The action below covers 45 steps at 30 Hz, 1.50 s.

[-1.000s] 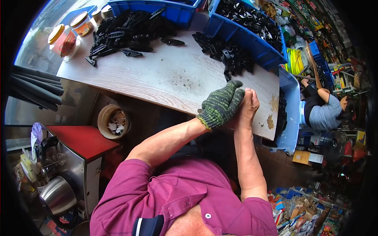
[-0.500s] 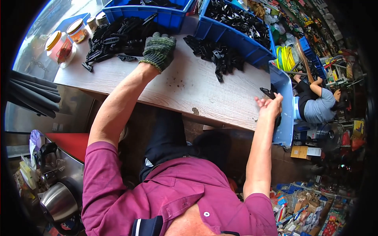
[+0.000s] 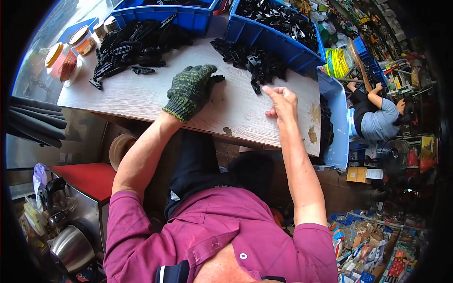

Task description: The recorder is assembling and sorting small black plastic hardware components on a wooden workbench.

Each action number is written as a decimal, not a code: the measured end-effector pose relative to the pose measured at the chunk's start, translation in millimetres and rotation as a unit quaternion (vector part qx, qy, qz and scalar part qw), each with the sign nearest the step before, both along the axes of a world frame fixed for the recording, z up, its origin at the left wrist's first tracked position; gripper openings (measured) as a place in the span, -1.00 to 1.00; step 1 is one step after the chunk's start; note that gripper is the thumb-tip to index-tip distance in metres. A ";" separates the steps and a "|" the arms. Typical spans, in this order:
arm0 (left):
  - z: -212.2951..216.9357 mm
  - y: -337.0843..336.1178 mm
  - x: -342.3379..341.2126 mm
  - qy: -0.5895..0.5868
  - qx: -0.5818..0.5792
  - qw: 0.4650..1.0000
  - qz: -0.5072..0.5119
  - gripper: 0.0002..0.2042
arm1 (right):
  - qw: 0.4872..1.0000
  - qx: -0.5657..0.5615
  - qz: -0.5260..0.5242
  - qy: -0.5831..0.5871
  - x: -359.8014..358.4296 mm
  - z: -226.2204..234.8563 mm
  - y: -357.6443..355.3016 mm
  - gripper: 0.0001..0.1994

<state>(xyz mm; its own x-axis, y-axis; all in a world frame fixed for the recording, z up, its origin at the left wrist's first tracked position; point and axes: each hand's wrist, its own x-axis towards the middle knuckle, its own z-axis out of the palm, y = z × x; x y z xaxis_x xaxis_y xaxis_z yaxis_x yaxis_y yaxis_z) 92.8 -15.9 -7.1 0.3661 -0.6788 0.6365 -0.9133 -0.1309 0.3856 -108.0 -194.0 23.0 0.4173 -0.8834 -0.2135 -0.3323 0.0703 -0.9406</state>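
My left hand (image 3: 189, 92), in a green-grey knitted glove, is closed over the middle of the table (image 3: 226, 113) around a small black plastic part (image 3: 217, 79), whose end sticks out past the fingers. What the glove covers of it is hidden. My bare right hand (image 3: 283, 104) reaches to the near tip of a pile of small black parts (image 3: 250, 59), its forefinger at the edge of the pile and its thumb apart, with nothing visibly gripped. Longer black plastic pieces (image 3: 127, 47) lie heaped at the table's far left.
Two blue crates (image 3: 165, 18) (image 3: 273, 45) of black parts stand along the back. Against the right edge sits a light blue bin (image 3: 337, 94) holding black parts. Lidded jars (image 3: 61, 61) line the far left. Another person (image 3: 380, 115) crouches beyond the bin.
My left hand has come from the left heap toward me, a black part now in it. My right hand has left the bin side without its black part and moved left to the small pile.
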 end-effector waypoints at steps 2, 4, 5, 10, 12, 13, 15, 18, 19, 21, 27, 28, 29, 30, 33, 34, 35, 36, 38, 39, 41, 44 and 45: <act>6.8 1.7 -4.7 0.003 0.022 1.000 0.004 -0.72 | 0.998 -0.035 0.011 0.043 7.8 2.9 2.0 -0.64; 4.9 -3.1 -6.5 -0.012 0.033 0.999 0.022 -0.74 | 0.990 -0.086 0.040 0.109 14.0 0.6 -2.1 -0.62; 3.9 -4.4 -7.4 -0.010 0.031 0.999 0.013 -0.74 | 0.983 -0.115 0.044 0.137 16.9 1.9 0.5 -0.62; 14.5 -1.5 -12.8 -0.049 -0.017 0.998 0.027 -0.74 | 0.947 -0.172 0.091 0.256 29.8 12.6 6.8 -0.62; 14.0 -4.8 -23.1 -0.030 -0.049 0.998 0.010 -0.74 | 0.956 -0.168 0.078 0.228 26.7 9.7 6.1 -0.62; 10.5 -4.6 -29.5 -0.001 -0.068 0.998 -0.018 -0.75 | 0.964 -0.157 0.070 0.203 24.9 8.2 6.9 -0.62; 8.2 -5.4 -45.1 0.078 -0.089 0.991 -0.065 -0.72 | 0.983 -0.109 0.054 0.141 18.1 6.8 7.7 -0.65; 10.5 -21.3 -76.9 0.182 -0.065 0.975 -0.109 -0.67 | 0.997 -0.049 0.058 -0.020 5.3 -13.0 11.9 -0.69; 0.4 -29.1 -86.3 0.234 -0.082 0.964 -0.101 -0.61 | 0.990 -0.035 0.077 -0.117 3.4 -18.9 16.0 -0.71; -1.1 -38.8 -98.1 0.183 -0.038 0.981 -0.054 -0.61 | 0.992 -0.018 0.090 -0.085 0.5 -23.0 24.6 -0.73; 8.8 -42.0 -99.3 0.205 0.022 0.977 -0.054 -0.62 | 0.962 -0.161 0.115 -0.189 -2.1 -31.2 37.1 -0.60; 8.3 -41.6 -99.3 0.195 0.009 0.979 -0.058 -0.66 | 0.969 -0.120 0.117 -0.182 -2.8 -21.9 39.8 -0.63; 8.4 -39.9 -98.4 0.194 0.010 0.980 -0.051 -0.66 | 0.982 -0.041 0.100 -0.157 -2.7 -6.7 47.0 -0.66; 8.6 -38.0 -97.0 0.183 0.022 0.981 -0.061 -0.69 | 0.983 -0.036 0.102 -0.151 -0.2 -7.1 47.3 -0.67; 13.4 -33.0 -97.8 0.167 0.010 0.983 -0.077 -0.75 | 0.981 -0.045 0.114 -0.151 -0.7 -12.5 43.0 -0.68; 14.0 -30.4 -97.4 0.139 0.013 0.987 -0.076 -0.76 | 0.979 -0.057 0.121 -0.156 -0.4 -16.5 42.0 -0.69; 15.0 -27.4 -97.0 0.110 0.016 0.991 -0.075 -0.77 | 0.978 -0.054 0.126 -0.158 -0.5 -20.4 41.4 -0.69; 16.6 -24.1 -96.2 0.121 0.077 0.986 -0.083 -0.71 | 0.972 -0.079 0.138 -0.175 -1.2 -24.1 41.2 -0.71; 17.5 -16.7 -91.8 0.078 0.027 0.995 -0.057 -0.66 | 0.970 -0.099 0.150 -0.166 -2.0 -25.3 39.6 -0.73; 18.7 -13.2 -88.9 0.035 -0.026 0.998 -0.036 -0.62 | 0.969 -0.096 0.152 -0.169 -4.0 -26.4 41.3 -0.73; 21.4 -4.9 -65.4 -0.002 -0.024 0.998 0.056 -0.56 | 0.975 0.045 0.096 -0.195 -2.9 -8.2 54.4 -0.73; 18.2 -2.5 -30.6 -0.057 0.050 0.988 0.133 -0.62 | 0.977 0.056 0.073 -0.192 1.1 -6.4 53.6 -0.72; 19.1 -2.8 -23.5 -0.037 0.113 0.986 0.114 -0.66 | 0.978 0.063 0.060 -0.192 2.0 -3.5 54.0 -0.71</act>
